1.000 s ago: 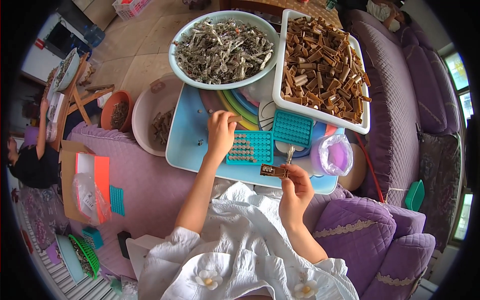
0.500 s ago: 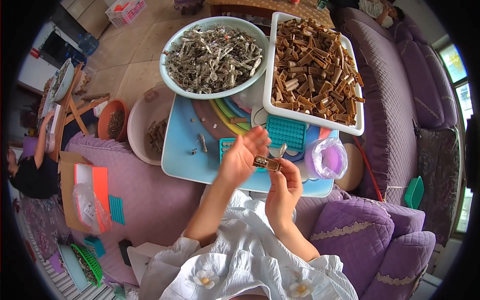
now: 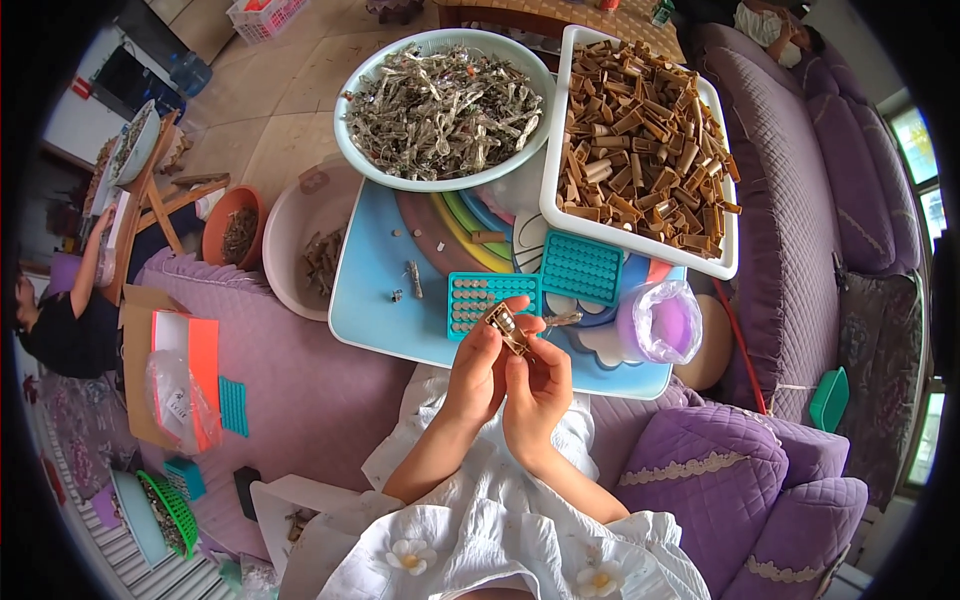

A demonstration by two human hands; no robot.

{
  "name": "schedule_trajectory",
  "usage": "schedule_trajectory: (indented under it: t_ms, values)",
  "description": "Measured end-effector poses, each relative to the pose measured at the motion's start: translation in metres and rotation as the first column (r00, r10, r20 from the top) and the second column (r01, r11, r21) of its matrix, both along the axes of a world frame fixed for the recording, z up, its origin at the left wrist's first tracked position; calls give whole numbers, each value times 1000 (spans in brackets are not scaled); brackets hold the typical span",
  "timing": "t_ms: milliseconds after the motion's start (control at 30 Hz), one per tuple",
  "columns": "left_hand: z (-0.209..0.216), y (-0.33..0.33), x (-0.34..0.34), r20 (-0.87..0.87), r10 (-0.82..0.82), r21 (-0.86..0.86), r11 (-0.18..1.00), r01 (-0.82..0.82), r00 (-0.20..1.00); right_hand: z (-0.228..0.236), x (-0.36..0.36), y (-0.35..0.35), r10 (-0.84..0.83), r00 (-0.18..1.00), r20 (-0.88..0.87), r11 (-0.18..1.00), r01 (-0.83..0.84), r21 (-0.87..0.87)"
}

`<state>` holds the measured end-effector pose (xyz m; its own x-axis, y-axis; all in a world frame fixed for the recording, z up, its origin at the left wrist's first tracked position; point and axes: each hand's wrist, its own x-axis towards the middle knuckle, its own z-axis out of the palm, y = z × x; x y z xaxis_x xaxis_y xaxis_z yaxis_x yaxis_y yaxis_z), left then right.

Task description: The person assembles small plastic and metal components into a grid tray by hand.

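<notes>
Both hands meet over the table's near edge around a small brown plastic casing (image 3: pixel 505 322) with shiny silvery round pieces inside. My left hand (image 3: pixel 474 378) pinches its left side between thumb and fingers. My right hand (image 3: pixel 538 392) grips its lower right end, and a silvery wire bundle (image 3: pixel 563 319) sticks out past those fingers. Just beyond the hands lies a teal tray (image 3: pixel 468 279) with several round silvery discs in its pockets. A second teal tray (image 3: pixel 583 267) lies to its right. Another wire bundle (image 3: pixel 414 279) rests on the table, left of the trays.
A pale round basin (image 3: pixel 345 140) of wire bundles and a white tub (image 3: pixel 551 190) of brown casings stand at the back. To the right is a purple bag-lined bin (image 3: pixel 655 325). A pink basin (image 3: pixel 285 265) stands left of the blue table (image 3: pixel 370 240). Another person (image 3: pixel 62 325) sits far left.
My left hand has gone from open and palm-up beside the casing to pinching it. Both hands have come together lower, and the casing is now tilted more upright. The view has shifted slightly.
</notes>
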<state>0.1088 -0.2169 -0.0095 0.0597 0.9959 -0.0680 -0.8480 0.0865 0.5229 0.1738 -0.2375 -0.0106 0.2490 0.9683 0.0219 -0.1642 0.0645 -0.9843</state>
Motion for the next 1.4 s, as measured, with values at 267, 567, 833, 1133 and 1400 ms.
schedule_trajectory:
  t_ms: [267, 567, 833, 1133, 1400]
  values:
    - [1, 4, -11, 187, -11, -97, 995, 29, 982, 27, 37, 17, 295, 808, 511, 918, -388, 83]
    - [4, -2, -23, 58, -63, -36, 997, 65, 996, 58, 47, 62, 355, 658, 665, 840, -537, 83]
    - [0, -6, -29, -241, -15, -130, 991, -17, 970, 54, 34, 83, 306, 431, 849, 651, -745, 143]
    - [-16, -2, -46, -505, -328, -197, 944, 264, 798, 20, 46, 83, 347, 394, 851, 618, -779, 109]
    - [-26, 12, -51, -433, -502, -312, 863, 398, 749, 1, 54, 82, 450, 406, 795, 645, -764, 24]
